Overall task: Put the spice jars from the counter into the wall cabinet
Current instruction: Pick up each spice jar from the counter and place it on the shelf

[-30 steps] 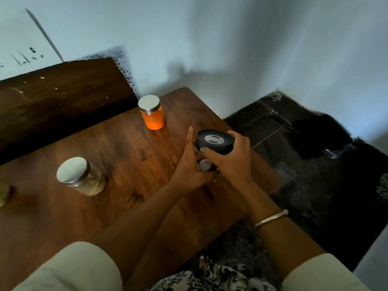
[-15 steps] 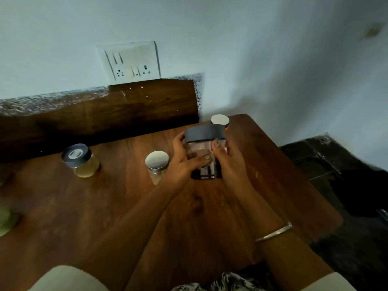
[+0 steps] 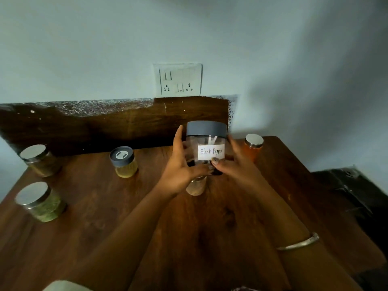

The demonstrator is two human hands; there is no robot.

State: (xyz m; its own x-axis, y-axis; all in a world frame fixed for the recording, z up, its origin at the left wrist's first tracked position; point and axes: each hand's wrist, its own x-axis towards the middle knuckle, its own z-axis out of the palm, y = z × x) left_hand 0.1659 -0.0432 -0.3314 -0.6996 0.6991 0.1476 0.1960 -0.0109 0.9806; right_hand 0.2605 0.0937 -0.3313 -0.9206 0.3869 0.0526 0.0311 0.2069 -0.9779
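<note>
Both my hands hold a clear jar (image 3: 206,143) with a grey lid and a white label reading "Black Pepper", lifted above the wooden counter (image 3: 105,206). My left hand (image 3: 180,164) grips its left side and bottom. My right hand (image 3: 235,162) grips its right side, thumb under the label. Dark peppercorns lie at the jar's bottom. Other spice jars stand on the counter: an orange one (image 3: 253,147) at the right, a grey-lidded yellow one (image 3: 123,161), two silver-lidded ones (image 3: 38,160) (image 3: 41,201) at the left, and one (image 3: 196,186) partly hidden below my hands. No wall cabinet is in view.
A dark wooden backboard (image 3: 105,129) runs along the counter's back edge. A switch and socket plate (image 3: 178,79) sits on the pale wall above it. Dark floor (image 3: 352,185) lies past the counter's right edge.
The jar has risen off the counter in both hands and turned so its label faces me. My view has tilted up and left, bringing more jars and the socket plate into sight.
</note>
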